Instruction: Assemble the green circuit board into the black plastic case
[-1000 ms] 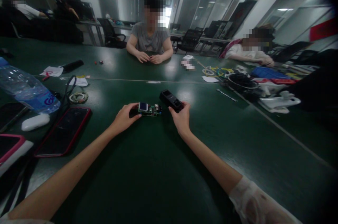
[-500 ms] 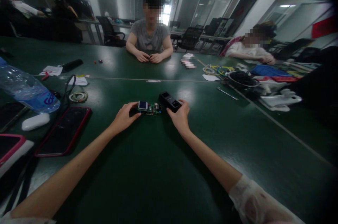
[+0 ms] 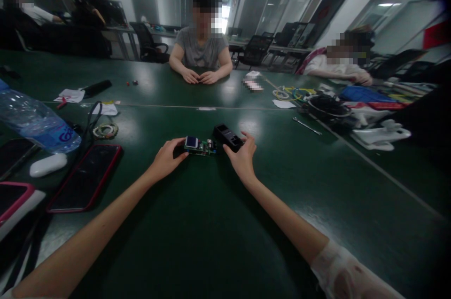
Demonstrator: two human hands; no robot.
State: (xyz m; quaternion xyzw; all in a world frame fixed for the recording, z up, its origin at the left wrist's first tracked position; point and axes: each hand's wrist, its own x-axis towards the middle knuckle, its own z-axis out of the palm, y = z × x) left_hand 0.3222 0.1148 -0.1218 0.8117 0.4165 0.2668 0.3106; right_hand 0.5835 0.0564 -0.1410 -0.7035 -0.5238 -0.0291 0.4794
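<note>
A green circuit board (image 3: 202, 147) with a small screen on its left part is at the middle of the dark green table (image 3: 197, 214). My left hand (image 3: 168, 158) grips the board's left end between thumb and fingers. Just right of the board is a black plastic case (image 3: 227, 136) with cutouts in its face, tilted toward the lower right. My right hand (image 3: 243, 155) has its thumb and fingers closed round the right end of the case. Board and case lie close together, with their near ends almost meeting.
On the left are a water bottle (image 3: 38, 118), a white earphone case (image 3: 48, 165), a red-edged phone (image 3: 86, 177) and a coiled bracelet (image 3: 104, 130). On the right lie a wrench (image 3: 307, 126), cables (image 3: 326, 105) and a white object (image 3: 380, 135). A person (image 3: 201, 47) sits opposite.
The view has shifted very slightly. My hands, the board and the case keep nearly the same places relative to each other.
</note>
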